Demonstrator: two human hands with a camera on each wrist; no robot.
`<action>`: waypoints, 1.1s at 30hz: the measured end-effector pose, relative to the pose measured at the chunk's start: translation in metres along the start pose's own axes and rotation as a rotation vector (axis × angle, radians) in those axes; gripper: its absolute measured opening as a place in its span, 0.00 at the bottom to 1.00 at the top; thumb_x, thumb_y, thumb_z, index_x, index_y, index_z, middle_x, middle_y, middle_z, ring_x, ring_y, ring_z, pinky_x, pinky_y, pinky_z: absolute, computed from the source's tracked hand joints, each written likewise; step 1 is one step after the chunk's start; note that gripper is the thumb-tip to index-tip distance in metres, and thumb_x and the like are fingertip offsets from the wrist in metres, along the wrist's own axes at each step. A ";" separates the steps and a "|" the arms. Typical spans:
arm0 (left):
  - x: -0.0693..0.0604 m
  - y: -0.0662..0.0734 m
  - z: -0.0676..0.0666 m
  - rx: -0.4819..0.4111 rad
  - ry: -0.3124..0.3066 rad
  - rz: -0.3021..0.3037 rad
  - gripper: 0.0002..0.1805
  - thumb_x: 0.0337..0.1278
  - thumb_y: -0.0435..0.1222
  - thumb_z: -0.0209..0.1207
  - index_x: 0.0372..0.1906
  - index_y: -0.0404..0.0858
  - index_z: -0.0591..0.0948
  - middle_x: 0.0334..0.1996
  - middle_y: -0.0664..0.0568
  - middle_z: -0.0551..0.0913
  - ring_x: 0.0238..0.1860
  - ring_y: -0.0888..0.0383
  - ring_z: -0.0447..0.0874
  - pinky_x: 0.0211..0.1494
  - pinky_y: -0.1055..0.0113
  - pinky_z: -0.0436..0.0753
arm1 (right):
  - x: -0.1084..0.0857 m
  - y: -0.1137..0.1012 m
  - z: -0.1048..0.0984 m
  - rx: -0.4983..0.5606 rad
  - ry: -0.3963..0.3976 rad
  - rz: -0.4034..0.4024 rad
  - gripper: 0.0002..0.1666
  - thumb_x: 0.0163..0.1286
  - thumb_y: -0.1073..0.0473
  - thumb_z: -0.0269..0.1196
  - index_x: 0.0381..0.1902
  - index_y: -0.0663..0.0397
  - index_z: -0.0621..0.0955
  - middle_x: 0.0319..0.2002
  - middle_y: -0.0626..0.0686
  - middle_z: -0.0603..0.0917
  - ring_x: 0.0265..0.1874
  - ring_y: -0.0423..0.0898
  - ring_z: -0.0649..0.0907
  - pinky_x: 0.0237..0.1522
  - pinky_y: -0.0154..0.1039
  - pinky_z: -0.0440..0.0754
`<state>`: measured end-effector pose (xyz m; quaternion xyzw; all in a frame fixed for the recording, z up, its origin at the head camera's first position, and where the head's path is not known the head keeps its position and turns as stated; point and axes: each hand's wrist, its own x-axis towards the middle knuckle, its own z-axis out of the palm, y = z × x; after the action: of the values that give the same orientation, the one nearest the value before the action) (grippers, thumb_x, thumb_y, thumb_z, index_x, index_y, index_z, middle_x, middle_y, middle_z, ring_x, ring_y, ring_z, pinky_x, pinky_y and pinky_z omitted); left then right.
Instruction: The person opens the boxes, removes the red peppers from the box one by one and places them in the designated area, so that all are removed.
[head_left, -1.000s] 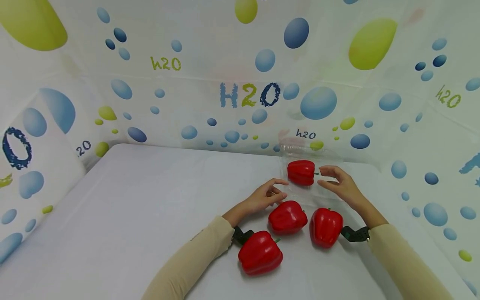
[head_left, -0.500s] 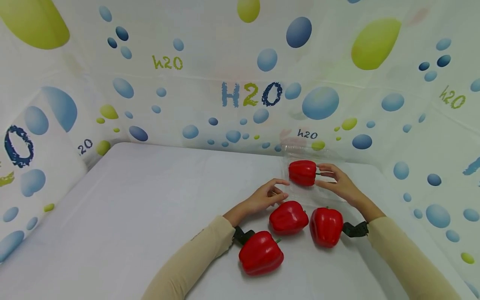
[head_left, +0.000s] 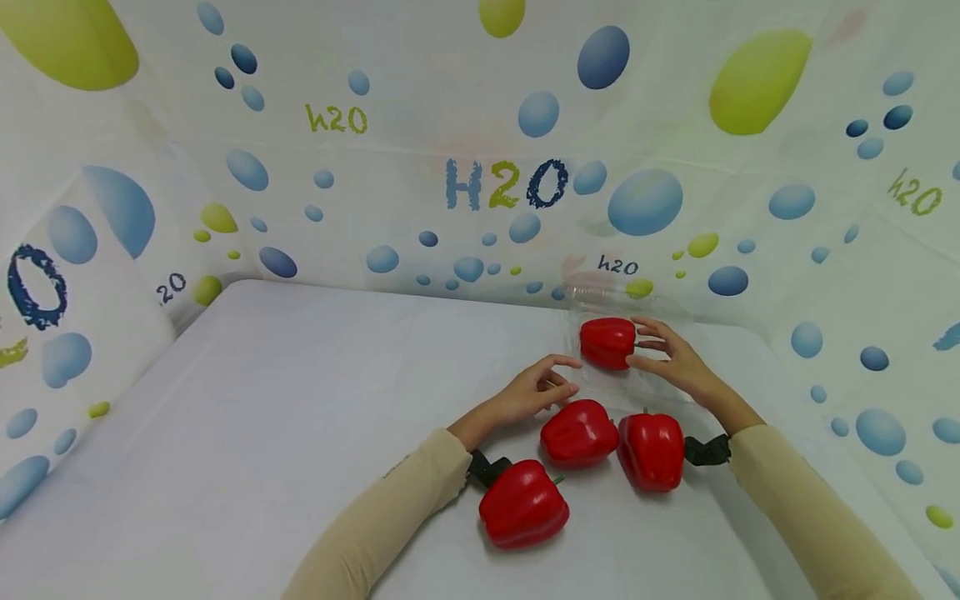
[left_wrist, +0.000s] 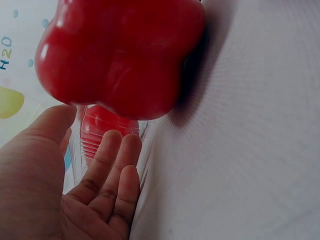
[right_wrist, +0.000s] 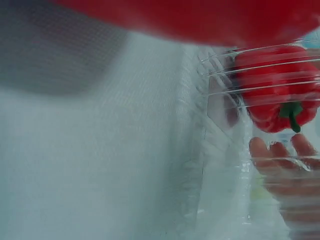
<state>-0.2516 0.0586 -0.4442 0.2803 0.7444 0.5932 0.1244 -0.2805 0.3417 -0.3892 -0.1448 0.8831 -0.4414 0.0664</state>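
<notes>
A red bell pepper [head_left: 607,342] lies on its side inside a clear plastic container [head_left: 600,385] at the back right of the table. My right hand [head_left: 678,360] is inside the container at the pepper's stem end, fingers spread and slightly bent. The right wrist view shows those fingertips [right_wrist: 260,147] just below the green stem; whether they touch the pepper is unclear. My left hand [head_left: 528,393] rests by the container's front left corner, fingers loosely bent and holding nothing. Just in front of it lies a second red bell pepper [head_left: 579,433], large in the left wrist view.
A third red bell pepper [head_left: 651,452] sits beside the second, near the black wrist camera [head_left: 707,451] on my right arm. Another red bell pepper [head_left: 523,504] lies closer, by my left wrist. A patterned curtain [head_left: 390,192] hangs behind the white table [head_left: 300,400].
My right hand has moved left, closer to the pepper in the container. The front right pepper has turned and shifted slightly left, towards its neighbour. My left hand has stayed put.
</notes>
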 end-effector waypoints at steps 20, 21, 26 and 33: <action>0.002 -0.002 0.002 -0.002 -0.002 -0.010 0.23 0.69 0.40 0.56 0.66 0.50 0.70 0.46 0.47 0.84 0.40 0.59 0.84 0.42 0.68 0.81 | 0.004 0.005 0.003 0.021 0.049 -0.022 0.36 0.66 0.62 0.65 0.66 0.63 0.61 0.68 0.67 0.64 0.69 0.67 0.63 0.63 0.62 0.67; 0.002 -0.002 0.002 -0.001 -0.002 -0.010 0.23 0.69 0.40 0.56 0.66 0.50 0.70 0.46 0.47 0.84 0.40 0.59 0.84 0.42 0.68 0.81 | 0.004 0.005 0.003 0.021 0.050 -0.021 0.36 0.66 0.62 0.65 0.66 0.64 0.61 0.67 0.68 0.65 0.68 0.67 0.64 0.63 0.62 0.67; 0.001 -0.002 0.002 -0.003 -0.003 -0.006 0.23 0.69 0.40 0.56 0.66 0.50 0.70 0.46 0.46 0.84 0.40 0.59 0.84 0.42 0.68 0.81 | 0.003 0.001 0.003 0.011 0.057 -0.009 0.35 0.66 0.62 0.66 0.64 0.65 0.61 0.65 0.69 0.65 0.65 0.68 0.69 0.60 0.57 0.71; 0.000 -0.002 0.001 0.003 -0.002 -0.004 0.23 0.69 0.40 0.56 0.66 0.49 0.70 0.45 0.46 0.83 0.40 0.59 0.84 0.40 0.69 0.80 | 0.005 0.006 0.003 0.005 0.065 -0.009 0.34 0.65 0.60 0.67 0.62 0.63 0.64 0.63 0.67 0.68 0.62 0.66 0.72 0.60 0.55 0.72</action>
<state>-0.2517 0.0596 -0.4459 0.2795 0.7456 0.5916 0.1262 -0.2861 0.3414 -0.3961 -0.1344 0.8829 -0.4485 0.0362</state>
